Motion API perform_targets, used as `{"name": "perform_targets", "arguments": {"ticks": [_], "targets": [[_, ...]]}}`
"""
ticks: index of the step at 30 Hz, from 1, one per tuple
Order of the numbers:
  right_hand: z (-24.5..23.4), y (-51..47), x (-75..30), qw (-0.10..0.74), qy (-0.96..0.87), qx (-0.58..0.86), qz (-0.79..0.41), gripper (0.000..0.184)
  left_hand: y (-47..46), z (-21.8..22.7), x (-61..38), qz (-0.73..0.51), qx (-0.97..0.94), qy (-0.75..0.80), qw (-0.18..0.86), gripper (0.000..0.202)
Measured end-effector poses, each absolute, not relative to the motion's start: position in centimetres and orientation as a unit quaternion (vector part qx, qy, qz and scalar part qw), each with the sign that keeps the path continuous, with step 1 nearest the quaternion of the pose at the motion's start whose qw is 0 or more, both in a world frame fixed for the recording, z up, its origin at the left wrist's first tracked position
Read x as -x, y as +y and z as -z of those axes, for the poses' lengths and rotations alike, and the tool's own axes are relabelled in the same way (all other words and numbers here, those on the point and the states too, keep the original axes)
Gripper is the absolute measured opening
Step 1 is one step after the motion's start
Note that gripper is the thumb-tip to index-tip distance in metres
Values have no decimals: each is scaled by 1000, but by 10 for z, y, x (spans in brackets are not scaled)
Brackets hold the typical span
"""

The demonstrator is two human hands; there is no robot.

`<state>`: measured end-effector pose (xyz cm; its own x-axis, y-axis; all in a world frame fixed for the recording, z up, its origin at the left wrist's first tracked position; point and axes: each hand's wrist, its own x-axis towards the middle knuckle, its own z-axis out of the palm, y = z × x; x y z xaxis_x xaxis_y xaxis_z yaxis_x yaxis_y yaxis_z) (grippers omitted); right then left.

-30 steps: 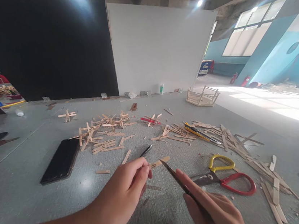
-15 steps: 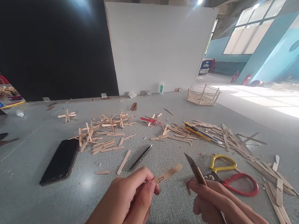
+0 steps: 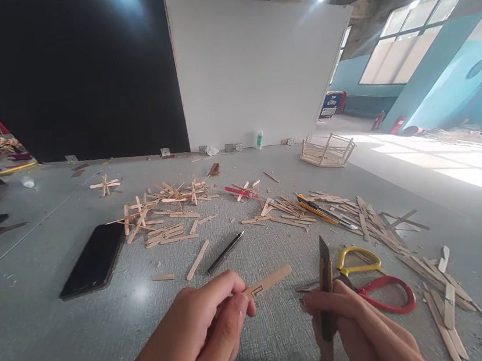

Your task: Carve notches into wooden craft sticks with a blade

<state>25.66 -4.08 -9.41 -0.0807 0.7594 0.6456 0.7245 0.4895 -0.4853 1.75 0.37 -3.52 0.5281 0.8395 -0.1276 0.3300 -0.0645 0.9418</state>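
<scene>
Above gray table [image 3: 277,334], left hand [image 3: 206,325] pinches stick [image 3: 273,280]; right hand [image 3: 359,324] grips knife [image 3: 324,275], blade [image 3: 323,247] now clear of stick: cutting seemingly paused.

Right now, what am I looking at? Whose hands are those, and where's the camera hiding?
There's no robot here, just a person's two bare hands. The camera sits on that person's head, looking forward and down, so you see almost what they see. The left hand pinches a flat wooden stick. The right hand grips a knife, blade up, apart from the stick. On the grey table lie scissors, a black phone, a pen and many more sticks.
</scene>
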Motion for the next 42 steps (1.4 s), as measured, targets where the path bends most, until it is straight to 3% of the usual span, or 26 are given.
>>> {"name": "perform_targets", "arguments": {"ticks": [2, 4, 7, 9, 12, 16, 21, 28, 33, 42], "targets": [[98, -39, -259, 439, -740, 509, 12, 26, 5, 36, -18, -229, -696, 419, 537, 51], [99, -39, -263, 433, -732, 523, 61, 14, 10, 38, -19, -206, -707, 423, 528, 49], [96, -41, -268, 450, -720, 525, 59, 21, 22, 47, -21, -149, -718, 441, 518, 41], [93, -40, -270, 453, -724, 520, -8, 18, 32, 58, -23, -103, -727, 421, 532, 39], [97, -36, -268, 448, -731, 494, -148, 29, 43, 76, -24, -56, -728, 404, 551, 35], [113, -29, -261, 424, -722, 467, -285, 17, 50, 90, -24, -22, -713, 397, 578, 35], [117, -25, -256, 391, -742, 481, -255, 24, 48, 89, -23, -14, -696, 399, 597, 34], [123, -26, -260, 390, -753, 459, -266, 9, 42, 94, -24, -59, -689, 408, 596, 23], [123, -27, -258, 340, -768, 451, -302, 16, 47, 96, -23, -57, -653, 388, 648, 15], [128, -25, -259, 298, -806, 403, -316, 17, 59, 104, -21, 36, -606, 321, 727, 31]]}}
